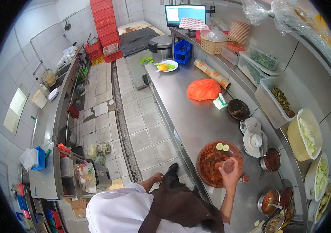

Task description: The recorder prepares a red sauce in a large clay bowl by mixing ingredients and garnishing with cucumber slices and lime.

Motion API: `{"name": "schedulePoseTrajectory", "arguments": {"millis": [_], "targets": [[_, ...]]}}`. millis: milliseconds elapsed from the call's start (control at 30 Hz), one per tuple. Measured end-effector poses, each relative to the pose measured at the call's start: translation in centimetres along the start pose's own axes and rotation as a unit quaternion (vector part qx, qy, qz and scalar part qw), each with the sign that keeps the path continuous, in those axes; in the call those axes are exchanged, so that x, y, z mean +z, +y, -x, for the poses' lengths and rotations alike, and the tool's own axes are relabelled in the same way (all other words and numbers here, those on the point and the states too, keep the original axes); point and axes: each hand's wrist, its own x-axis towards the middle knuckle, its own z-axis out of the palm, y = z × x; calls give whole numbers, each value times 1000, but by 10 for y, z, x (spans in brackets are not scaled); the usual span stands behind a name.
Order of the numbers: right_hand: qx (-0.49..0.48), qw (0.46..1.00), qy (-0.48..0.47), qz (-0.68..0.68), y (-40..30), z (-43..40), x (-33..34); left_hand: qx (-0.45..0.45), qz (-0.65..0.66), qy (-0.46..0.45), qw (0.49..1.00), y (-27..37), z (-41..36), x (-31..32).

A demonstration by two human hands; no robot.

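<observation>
My right hand (230, 172) grips a small reddish-brown round-topped object (228, 166), a cup or a pestle head; I cannot tell which. It is held over a wide, shallow mortar dish (202, 157) smeared with red chili paste (212, 170). Two cut lime halves (222, 147) lie at the dish's far edge. Just right of my hand, a small clear cup (244, 178) with reddish contents is on the steel counter (180, 107). My left hand (157, 177) hangs low beside the dark apron (180, 201), away from the counter; its fingers are too small to read.
Sauce pots (270, 159) and a white plate (252, 147) line the counter's right side. Farther off are a dark stone mortar (238, 109), an orange plastic bag (203, 89) and a paper roll (212, 73). A wall shelf (248, 84) carries vegetable tubs (305, 134). A drain grate (120, 116) crosses the floor.
</observation>
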Motion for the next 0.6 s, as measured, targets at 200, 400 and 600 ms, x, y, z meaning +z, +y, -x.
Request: {"name": "schedulePoseTrajectory", "arguments": {"millis": [200,400,600], "targets": [[94,994,52,18,24,19,-11,5,-88,-10,996,11,-10,-10],[77,978,102,164,16,32,-12,29,-123,-17,992,18,-19,-7],[126,986,67,86,24,33,-6,26,-176,1,984,26,-26,-5]]}}
